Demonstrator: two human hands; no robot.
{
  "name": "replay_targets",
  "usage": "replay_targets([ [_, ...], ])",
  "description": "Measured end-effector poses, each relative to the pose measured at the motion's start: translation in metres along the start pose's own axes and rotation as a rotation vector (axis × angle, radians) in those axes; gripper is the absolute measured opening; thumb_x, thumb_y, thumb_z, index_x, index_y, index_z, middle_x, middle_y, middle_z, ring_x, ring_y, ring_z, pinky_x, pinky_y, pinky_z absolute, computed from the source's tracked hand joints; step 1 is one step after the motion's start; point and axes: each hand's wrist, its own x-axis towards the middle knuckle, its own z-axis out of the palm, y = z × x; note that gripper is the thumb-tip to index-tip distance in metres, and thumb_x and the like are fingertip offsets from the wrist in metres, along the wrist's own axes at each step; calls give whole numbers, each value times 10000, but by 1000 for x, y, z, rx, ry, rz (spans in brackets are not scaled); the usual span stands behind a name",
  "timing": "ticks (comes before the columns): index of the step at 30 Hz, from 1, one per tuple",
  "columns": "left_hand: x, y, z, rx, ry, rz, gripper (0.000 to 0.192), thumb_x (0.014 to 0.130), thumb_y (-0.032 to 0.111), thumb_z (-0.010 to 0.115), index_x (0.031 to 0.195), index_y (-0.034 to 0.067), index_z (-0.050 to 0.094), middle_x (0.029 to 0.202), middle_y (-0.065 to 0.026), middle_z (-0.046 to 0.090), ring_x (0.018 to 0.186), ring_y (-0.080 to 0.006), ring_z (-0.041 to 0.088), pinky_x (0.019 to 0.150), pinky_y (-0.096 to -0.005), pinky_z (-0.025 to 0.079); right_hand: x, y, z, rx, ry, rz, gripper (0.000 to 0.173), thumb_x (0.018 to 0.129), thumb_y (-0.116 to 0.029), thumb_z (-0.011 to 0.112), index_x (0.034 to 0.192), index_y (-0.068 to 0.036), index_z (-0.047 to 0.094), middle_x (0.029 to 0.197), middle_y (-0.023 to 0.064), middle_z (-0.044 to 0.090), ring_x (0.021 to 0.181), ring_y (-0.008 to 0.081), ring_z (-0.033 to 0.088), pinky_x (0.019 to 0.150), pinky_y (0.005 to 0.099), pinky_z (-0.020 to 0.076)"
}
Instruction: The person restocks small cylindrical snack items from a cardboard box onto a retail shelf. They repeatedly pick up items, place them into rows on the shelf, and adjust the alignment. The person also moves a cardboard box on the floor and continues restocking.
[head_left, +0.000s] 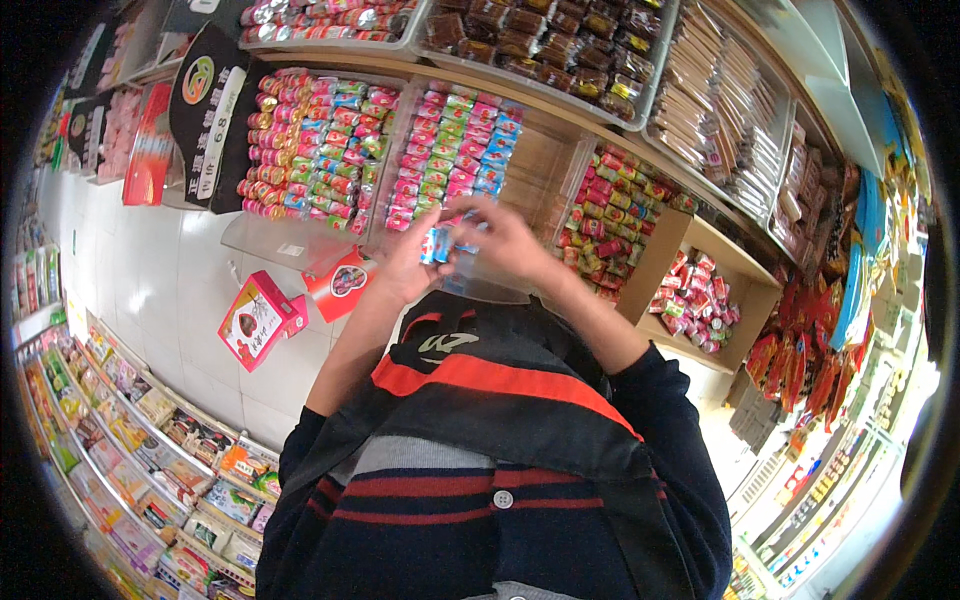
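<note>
My left hand (411, 262) holds a few blue-wrapped candies (435, 246) upright against its fingers. Close beside it, my right hand (506, 238) is blurred, its fingers curled near more blue wrapping; whether they grip a piece is unclear. Both hands are over the front of a clear plastic bin. Behind them, rows of pink, green and blue wrapped candies (454, 150) fill the bin's left part. The wooden shelf bottom (541, 169) shows through its right part.
Left of this bin is another bin of wrapped candies (322, 146); right, one of red and yellow candies (611, 217). An open cardboard box (679, 232) holds loose candies (697, 300). A pink box-shaped sign (255, 321) and a black price sign (202, 112) stick out at left.
</note>
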Motion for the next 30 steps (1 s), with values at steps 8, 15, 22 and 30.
replay_targets([
  [8, -7, -9, 41, 403, -121, -79, 406, 858, 273, 674, 1216, 158, 522, 888, -16, 572, 747, -139, 554, 630, -292, 445, -57, -63, -11, -265, 126, -201, 309, 859, -62, 615, 1161, -27, 562, 1047, 135, 615, 977, 263, 612, 843, 353, 487],
  [15, 5, -7, 55, 388, -241, -163, 304, 895, 137, 596, 1187, 93, 522, 778, -42, 537, 641, -129, 523, 563, -236, 418, -176, -70, -166, -537, 818, 367, 268, 825, 7, 640, 1089, -15, 595, 977, 84, 620, 896, 169, 635, 751, 288, 529],
  [22, 19, -12, 71, 494, -244, -263, 283, 906, 148, 580, 1173, 77, 519, 784, -52, 538, 646, -133, 526, 565, -237, 417, -222, -21, -189, -1059, 286, 329, 861, 599, -114, 741, 1385, -137, 388, 1346, 181, 428, 1246, 395, 404, 1022, 449, 417],
  [30, 20, -17, 83, 513, -232, -259, 325, 897, 157, 592, 1198, 65, 510, 800, -52, 542, 639, -131, 528, 557, -236, 434, -204, 23, -190, -1267, 352, 471, 557, 650, -99, 678, 1184, -164, 534, 1196, 45, 522, 1091, 350, 490, 834, 438, 522],
])
